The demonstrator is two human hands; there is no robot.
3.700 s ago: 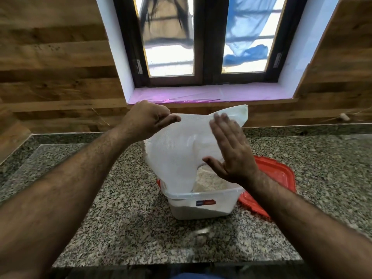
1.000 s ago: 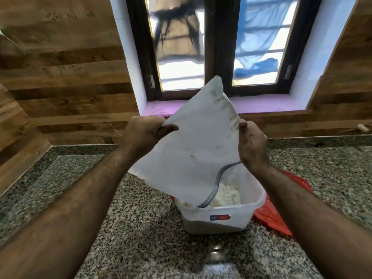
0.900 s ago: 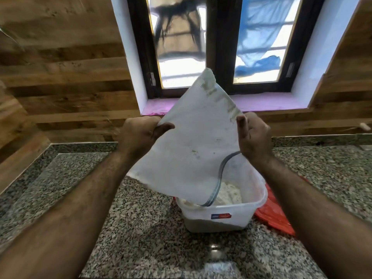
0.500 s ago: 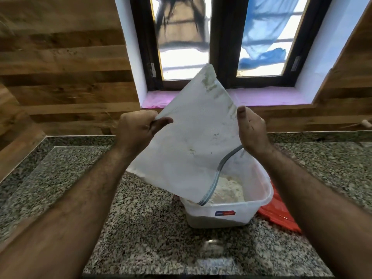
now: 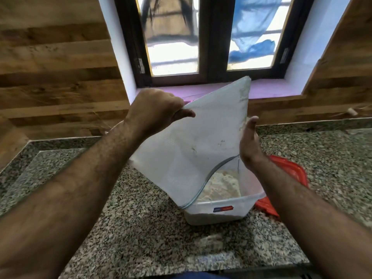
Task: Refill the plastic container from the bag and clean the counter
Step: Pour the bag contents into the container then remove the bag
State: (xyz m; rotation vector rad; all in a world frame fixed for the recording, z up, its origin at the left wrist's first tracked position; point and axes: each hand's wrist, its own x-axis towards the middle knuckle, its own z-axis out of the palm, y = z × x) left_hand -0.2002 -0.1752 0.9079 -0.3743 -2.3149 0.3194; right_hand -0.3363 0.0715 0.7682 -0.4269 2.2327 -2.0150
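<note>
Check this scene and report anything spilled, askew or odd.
No spill shows on the counter. The bag is upended, its mouth inside the container. The red lid lies half under the container.

Daylight enters through the window ahead; panes blown out near white at the bottom. Bag backlit and glowing; soft glare patch on the counter near its front edge. Wide-angle bending at frame edges, mild softness throughout.

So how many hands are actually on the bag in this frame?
2. The left hand pinches the bag at its upper left edge; the right hand lies with straight fingers against its right edge, above the plastic container.
</note>
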